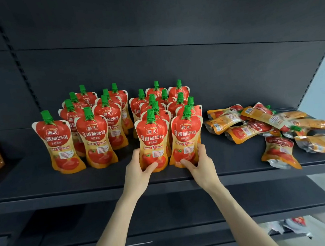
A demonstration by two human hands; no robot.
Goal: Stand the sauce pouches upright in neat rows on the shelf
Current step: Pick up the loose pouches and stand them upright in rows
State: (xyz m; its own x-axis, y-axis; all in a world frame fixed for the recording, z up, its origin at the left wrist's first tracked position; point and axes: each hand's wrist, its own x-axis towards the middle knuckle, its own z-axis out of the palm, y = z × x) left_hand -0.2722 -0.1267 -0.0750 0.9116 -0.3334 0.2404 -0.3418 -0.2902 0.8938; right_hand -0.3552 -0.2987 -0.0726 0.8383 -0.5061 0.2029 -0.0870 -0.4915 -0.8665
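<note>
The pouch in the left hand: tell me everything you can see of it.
The pouch is a glossy, flexible stand-up pack, red at the top fading to orange below, printed with tomatoes and white Chinese lettering, and topped with a ribbed green cap. It stands upright near the front of the dark shelf, heading a row. The left hand grips its lower part, thumb across the front.

sauce pouches (152, 141) | brand on front: 海天 | product name below: 番茄沙司 | small print: unreadable
</note>
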